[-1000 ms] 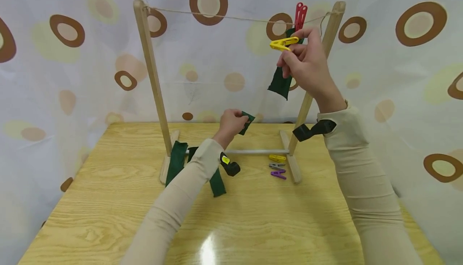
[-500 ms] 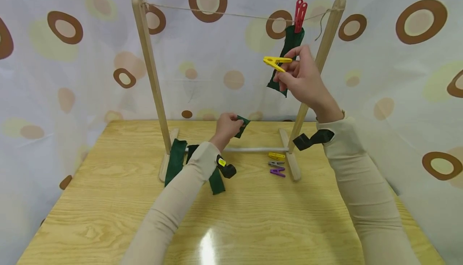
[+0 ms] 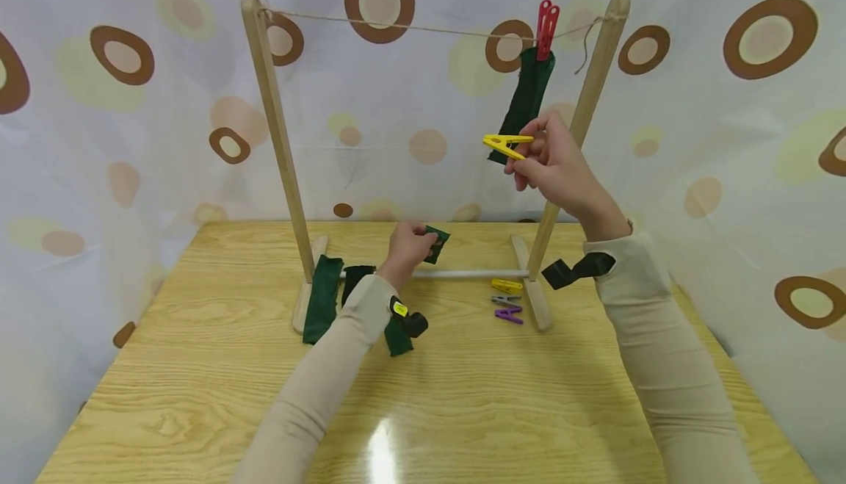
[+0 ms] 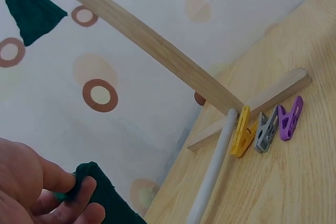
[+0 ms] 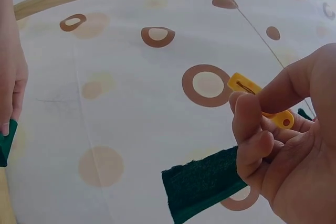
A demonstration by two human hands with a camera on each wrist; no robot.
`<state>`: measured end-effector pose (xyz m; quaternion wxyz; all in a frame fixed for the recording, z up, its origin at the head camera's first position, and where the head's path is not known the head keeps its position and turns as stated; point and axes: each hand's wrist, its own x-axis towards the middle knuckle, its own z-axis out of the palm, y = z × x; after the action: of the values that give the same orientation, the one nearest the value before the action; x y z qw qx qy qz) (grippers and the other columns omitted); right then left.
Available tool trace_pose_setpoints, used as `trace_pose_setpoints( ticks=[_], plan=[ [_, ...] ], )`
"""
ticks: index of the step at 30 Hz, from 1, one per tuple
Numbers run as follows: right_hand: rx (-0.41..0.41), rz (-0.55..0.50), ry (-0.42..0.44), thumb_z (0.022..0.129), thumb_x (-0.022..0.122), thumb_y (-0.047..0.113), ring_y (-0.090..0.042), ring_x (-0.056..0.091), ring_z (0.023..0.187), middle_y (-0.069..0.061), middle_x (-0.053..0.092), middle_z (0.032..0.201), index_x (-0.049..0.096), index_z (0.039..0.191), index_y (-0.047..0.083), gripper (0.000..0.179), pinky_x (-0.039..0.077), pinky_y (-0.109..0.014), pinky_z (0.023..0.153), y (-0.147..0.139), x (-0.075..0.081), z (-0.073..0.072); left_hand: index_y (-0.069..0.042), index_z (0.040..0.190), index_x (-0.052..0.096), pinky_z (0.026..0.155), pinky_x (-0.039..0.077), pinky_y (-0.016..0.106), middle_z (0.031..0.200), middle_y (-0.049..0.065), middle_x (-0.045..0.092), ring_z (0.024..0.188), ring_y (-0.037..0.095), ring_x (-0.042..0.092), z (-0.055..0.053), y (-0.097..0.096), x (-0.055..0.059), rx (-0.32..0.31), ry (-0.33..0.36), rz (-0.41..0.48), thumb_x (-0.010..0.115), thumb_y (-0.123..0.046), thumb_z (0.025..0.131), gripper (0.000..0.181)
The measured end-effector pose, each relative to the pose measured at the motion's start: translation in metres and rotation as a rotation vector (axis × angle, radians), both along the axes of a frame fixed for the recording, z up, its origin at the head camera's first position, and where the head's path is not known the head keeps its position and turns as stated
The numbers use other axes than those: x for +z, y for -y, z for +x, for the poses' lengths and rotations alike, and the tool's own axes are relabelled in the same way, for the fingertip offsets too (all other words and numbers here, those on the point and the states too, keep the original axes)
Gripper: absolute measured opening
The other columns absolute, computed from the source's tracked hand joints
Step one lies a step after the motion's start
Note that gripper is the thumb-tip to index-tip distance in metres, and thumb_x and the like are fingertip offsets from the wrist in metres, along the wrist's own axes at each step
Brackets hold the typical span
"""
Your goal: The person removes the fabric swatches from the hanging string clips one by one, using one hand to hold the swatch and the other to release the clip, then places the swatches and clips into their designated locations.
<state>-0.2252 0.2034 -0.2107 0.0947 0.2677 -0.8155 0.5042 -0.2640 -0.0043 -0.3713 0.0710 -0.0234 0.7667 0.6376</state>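
Note:
My left hand pinches a small dark green cloth strip above the back of the table; the left wrist view shows the cloth between thumb and fingers. Higher up at the right, my right hand pinches a yellow clothespin by its handle ends, its nose pointing left. Behind that hand another green cloth strip hangs from the string, held by red clothespins. Its lower end shows beside my fingers in the right wrist view.
Two wooden posts carry the string, joined low by a grey rod. Several green strips lie at the left foot, partly under my left arm. By the right foot lie yellow, grey and purple clothespins.
My right hand has come down from near the string with the yellow clothespin, uncovering the hanging strip. My left hand has lowered slightly and moved left with its cloth.

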Motion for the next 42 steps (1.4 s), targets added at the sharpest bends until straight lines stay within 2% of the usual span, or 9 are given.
trace_pose_setpoints(
  ticks=[7, 13, 18, 22, 24, 28, 33, 40, 42],
  plan=[
    [0.001, 0.021, 0.038, 0.096, 0.048, -0.004, -0.014, 0.056, 0.059, 0.002, 0.062, 0.083, 0.034, 0.116, 0.001, 0.025, 0.049, -0.017, 0.06, -0.01, -0.013, -0.001, 0.003, 0.126, 0.058, 0.094, 0.05, 0.043, 0.114, 0.017, 0.068, 0.1, 0.032, 0.064, 0.008, 0.003, -0.013, 0.017, 0.046, 0.007, 0.057, -0.015, 0.097, 0.034],
    [-0.007, 0.023, 0.057, 0.096, 0.048, -0.004, -0.013, 0.057, 0.06, 0.003, 0.062, 0.083, 0.035, 0.114, 0.004, 0.024, 0.05, -0.017, 0.061, -0.021, -0.021, 0.0, 0.003, 0.135, 0.051, 0.098, 0.047, 0.041, 0.117, 0.019, 0.066, 0.104, 0.035, 0.063, 0.018, 0.006, -0.025, 0.027, 0.076, 0.043, 0.057, -0.015, 0.097, 0.042],
    [0.016, -0.003, 0.099, 0.096, 0.048, -0.005, -0.011, 0.057, 0.063, 0.005, 0.063, 0.083, 0.035, 0.114, 0.004, 0.024, 0.051, -0.017, 0.063, -0.028, -0.033, 0.0, 0.005, 0.138, 0.047, 0.102, 0.044, 0.042, 0.131, 0.022, 0.056, 0.106, 0.037, 0.062, 0.025, 0.008, -0.031, 0.032, 0.103, 0.093, 0.057, -0.013, 0.097, 0.046],
    [0.041, -0.04, 0.147, 0.096, 0.047, -0.007, -0.009, 0.058, 0.063, 0.005, 0.065, 0.085, 0.036, 0.111, 0.007, 0.023, 0.052, -0.016, 0.063, -0.033, -0.047, -0.001, 0.005, 0.14, 0.044, 0.105, 0.041, 0.043, 0.142, 0.022, 0.045, 0.11, 0.036, 0.061, 0.029, 0.01, -0.036, 0.041, 0.109, 0.092, 0.058, -0.013, 0.097, 0.049],
    [0.05, -0.046, 0.172, 0.096, 0.046, -0.007, -0.009, 0.058, 0.063, 0.006, 0.065, 0.086, 0.035, 0.11, 0.008, 0.023, 0.053, -0.017, 0.063, -0.036, -0.054, -0.001, 0.005, 0.139, 0.046, 0.104, 0.042, 0.044, 0.139, 0.023, 0.048, 0.111, 0.035, 0.06, 0.03, 0.012, -0.04, 0.049, 0.109, 0.079, 0.058, -0.014, 0.096, 0.048],
    [0.068, -0.026, 0.212, 0.096, 0.045, -0.007, -0.009, 0.058, 0.064, 0.005, 0.065, 0.086, 0.033, 0.111, 0.004, 0.022, 0.051, -0.017, 0.062, -0.041, -0.068, 0.0, 0.005, 0.132, 0.053, 0.097, 0.046, 0.042, 0.12, 0.022, 0.06, 0.106, 0.035, 0.062, 0.036, 0.015, -0.049, 0.068, 0.114, 0.064, 0.06, -0.014, 0.095, 0.042],
    [0.068, 0.026, 0.246, 0.095, 0.046, -0.007, -0.011, 0.057, 0.066, -0.001, 0.066, 0.089, 0.032, 0.113, -0.001, 0.024, 0.048, -0.018, 0.059, -0.047, -0.087, 0.002, 0.005, 0.131, 0.054, 0.086, 0.049, 0.037, 0.108, 0.019, 0.065, 0.096, 0.03, 0.064, 0.044, 0.016, -0.059, 0.076, 0.132, 0.024, 0.061, -0.014, 0.094, 0.041],
    [0.082, 0.058, 0.266, 0.094, 0.046, -0.01, -0.011, 0.06, 0.071, -0.031, 0.062, 0.099, 0.033, 0.116, -0.009, 0.026, 0.051, -0.019, 0.063, -0.052, -0.113, 0.004, 0.005, 0.127, 0.057, 0.069, 0.055, 0.032, 0.102, 0.02, 0.069, 0.088, 0.027, 0.068, 0.051, 0.017, -0.068, 0.055, 0.151, 0.032, 0.062, -0.016, 0.094, 0.04],
    [0.088, 0.059, 0.279, 0.094, 0.046, -0.01, -0.01, 0.061, 0.072, -0.035, 0.06, 0.101, 0.033, 0.117, -0.011, 0.026, 0.052, -0.02, 0.064, -0.053, -0.121, 0.004, 0.004, 0.127, 0.058, 0.066, 0.055, 0.029, 0.101, 0.019, 0.069, 0.082, 0.024, 0.069, 0.052, 0.018, -0.07, 0.046, 0.154, 0.045, 0.062, -0.016, 0.094, 0.039]
  ],
)
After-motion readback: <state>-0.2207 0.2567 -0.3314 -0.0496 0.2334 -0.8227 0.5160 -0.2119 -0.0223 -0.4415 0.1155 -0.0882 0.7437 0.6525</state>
